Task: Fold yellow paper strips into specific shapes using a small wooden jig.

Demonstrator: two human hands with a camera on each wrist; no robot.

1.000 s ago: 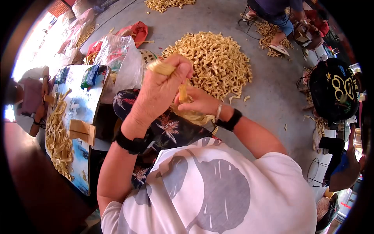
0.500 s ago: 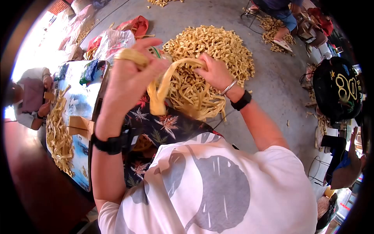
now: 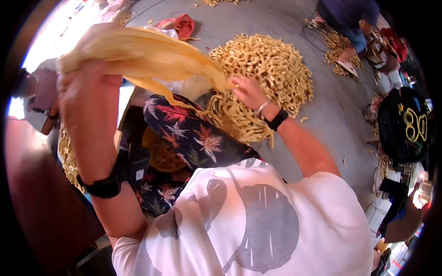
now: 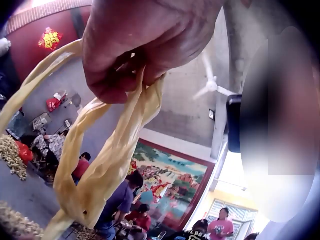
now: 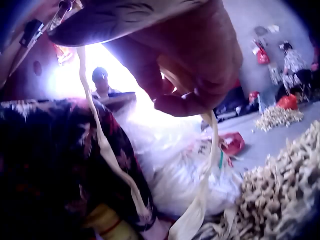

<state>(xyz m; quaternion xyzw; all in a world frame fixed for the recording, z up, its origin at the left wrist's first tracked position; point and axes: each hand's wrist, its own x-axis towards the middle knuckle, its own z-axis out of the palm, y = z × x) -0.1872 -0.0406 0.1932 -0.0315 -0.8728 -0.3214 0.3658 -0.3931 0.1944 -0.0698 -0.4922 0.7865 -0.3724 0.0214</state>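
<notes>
A wide, limp yellow strip (image 3: 156, 53) stretches between my two hands in the head view. My raised left hand (image 3: 87, 87) grips its far-left end; in the left wrist view, folds of the strip (image 4: 112, 160) hang from the curled fingers. My right hand (image 3: 251, 94) pinches the other end beside the heap. From the right hand's fingers in the right wrist view, a thin length of strip (image 5: 212, 150) hangs down. A narrower tail droops over the patterned trousers (image 3: 202, 138). Just below the right hand lie tangled loose strips (image 3: 244, 126).
Behind the loose strips rises a large pile of short knotted pieces (image 3: 271, 69). A yellow basin (image 3: 161, 147) with pieces stands near my legs. At the left is a table, partly hidden by my arm. Farther off are a red bag (image 3: 184, 26) and a seated person (image 3: 347, 23).
My left hand has swung up and left, drawing the strip out wide. My right hand stays beside the pile, holding an end. Earlier the hands were close together.
</notes>
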